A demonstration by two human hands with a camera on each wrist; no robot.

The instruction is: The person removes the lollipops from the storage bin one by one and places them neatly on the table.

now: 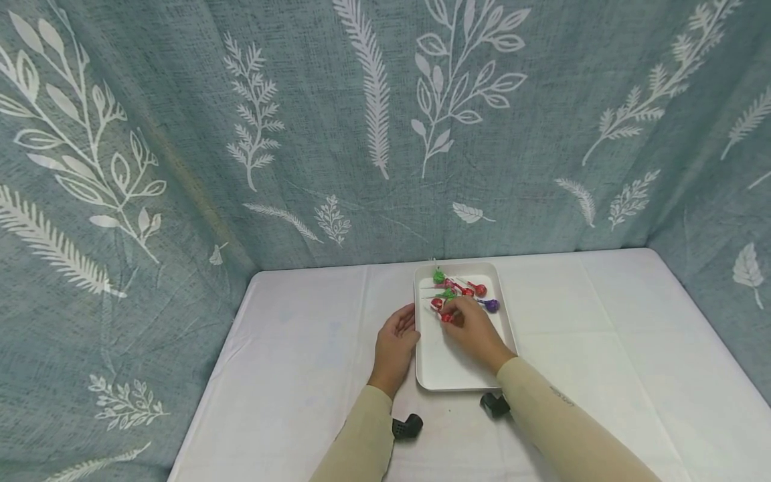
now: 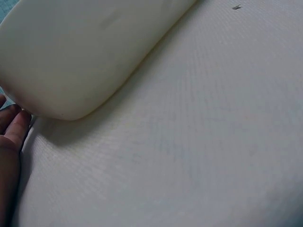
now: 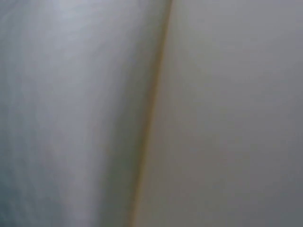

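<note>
A white rectangular tray (image 1: 448, 375) lies on the table, with several wrapped lollipops in its far half. Among them are a red lollipop (image 1: 480, 290) at the far right, a purple lollipop (image 1: 492, 306) below it and a green lollipop (image 1: 439, 276) near the far rim. My right hand (image 1: 476, 333) reaches over the tray and pinches a red lollipop (image 1: 446, 318); the fingers partly cover it. Another red lollipop (image 1: 436, 304) lies just beside those fingertips. At the tray's left side, my left hand (image 1: 394, 345) rests against the rim with fingers extended, also glimpsed in the left wrist view.
A white cloth (image 1: 313, 348) covers the table. Behind and beside it hangs a blue-green curtain (image 1: 385, 221) with white leaf patterns. Black wrist devices (image 1: 408, 427) sit under both forearms. The right wrist view is blurred, showing only the tray's side and the cloth.
</note>
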